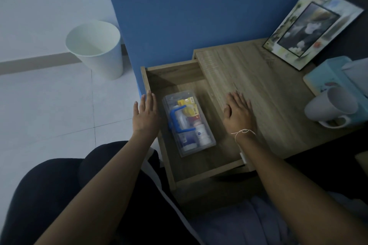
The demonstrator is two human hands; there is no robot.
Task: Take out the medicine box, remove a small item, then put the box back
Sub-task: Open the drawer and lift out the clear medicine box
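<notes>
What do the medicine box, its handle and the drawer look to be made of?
Medicine box: clear plastic, likely rigid; bottles and packets show through its lid and walls. Handle: opaque blue plastic, smooth, apparently moulded. Drawer: wood-grain board, matte; solid wood or laminate cannot be told.

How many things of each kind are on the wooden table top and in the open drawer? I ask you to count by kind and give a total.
Picture frame: 1
Tissue box: 1
Mug, lying on its side: 1
Clear medicine box with blue handle, in the drawer: 1
Total: 4
</notes>
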